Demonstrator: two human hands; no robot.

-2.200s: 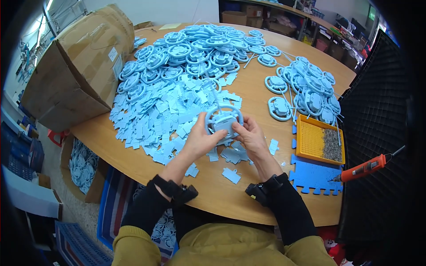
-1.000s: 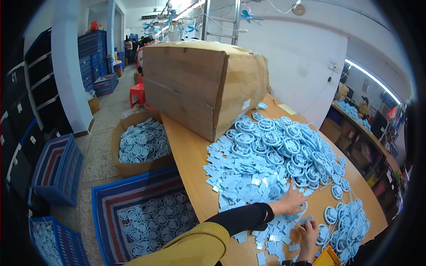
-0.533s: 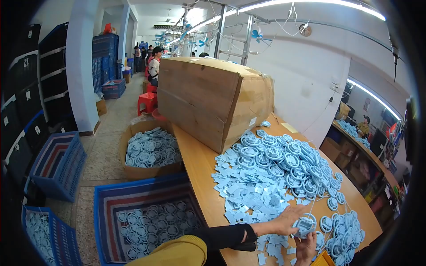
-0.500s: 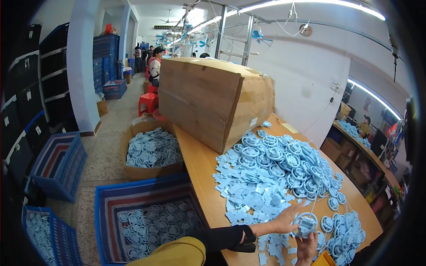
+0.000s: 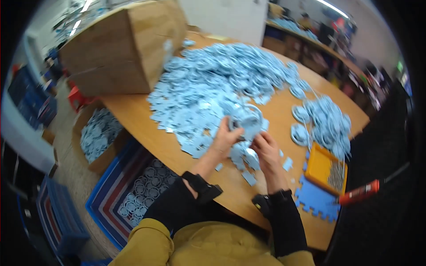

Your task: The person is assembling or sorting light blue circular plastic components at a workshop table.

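Observation:
Over the wooden table (image 5: 208,186) I hold a round light-blue plastic part (image 5: 249,122) with a raised ring rim. My left hand (image 5: 225,138) is closed on its left side, the thumb across its lower edge. At its lower right edge, the fingers of my right hand (image 5: 267,153) are pinched on it. Motion blur hides the part's finer detail. Just behind lies a spread of flat light-blue plastic pieces (image 5: 188,108), and beyond that a heap of round light-blue parts (image 5: 230,66). A second cluster of round parts (image 5: 326,122) lies to the right.
A yellow tray (image 5: 317,166) of small metal screws sits on a blue foam mat (image 5: 316,195), beside a red-handled screwdriver (image 5: 360,192). A large cardboard box (image 5: 106,57) stands at the back left. Below the table's left edge are a blue crate (image 5: 104,195) and a carton (image 5: 80,128) of light-blue parts.
My view has swung right and down, bringing both forearms, the yellow tray and the screwdriver into sight. The round part stays in my hands, now turned to another angle.

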